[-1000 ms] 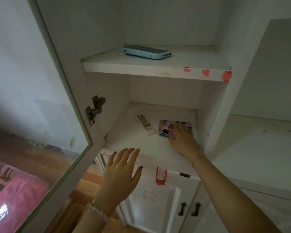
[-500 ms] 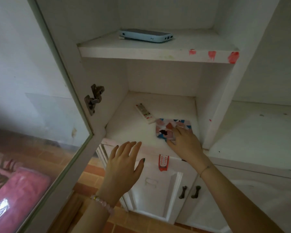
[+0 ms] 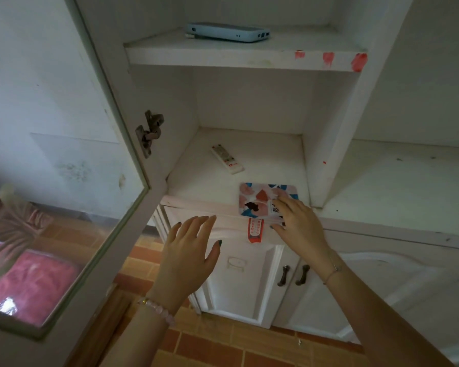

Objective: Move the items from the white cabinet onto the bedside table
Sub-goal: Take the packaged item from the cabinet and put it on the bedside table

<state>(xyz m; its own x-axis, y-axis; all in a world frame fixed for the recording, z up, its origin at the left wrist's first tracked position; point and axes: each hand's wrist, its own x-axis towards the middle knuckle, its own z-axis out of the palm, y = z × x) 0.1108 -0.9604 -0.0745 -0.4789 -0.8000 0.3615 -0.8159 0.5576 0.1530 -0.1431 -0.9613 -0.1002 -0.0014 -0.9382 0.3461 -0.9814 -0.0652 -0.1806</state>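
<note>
A flat packet with a pink, red and blue pattern (image 3: 257,198) lies at the front edge of the white cabinet's lower shelf (image 3: 196,184). My right hand (image 3: 300,225) presses on its right end, fingers on top and thumb under the shelf lip. My left hand (image 3: 190,250) hovers open, fingers spread, just below and left of the shelf edge, holding nothing. A white remote control (image 3: 227,158) lies further back on the same shelf. A light blue phone-like device (image 3: 227,31) rests on the upper shelf (image 3: 223,58).
The cabinet's glass door (image 3: 72,165) stands open on my left, its hinge (image 3: 150,132) beside the shelf. Lower cabinet doors with dark handles (image 3: 293,275) are below. Pink bedding (image 3: 27,276) shows through the glass. Orange floor tiles (image 3: 223,343) lie underneath.
My right hand has slid the patterned packet from the back of the lower shelf forward to its front edge. My left hand has stayed open near the shelf lip.
</note>
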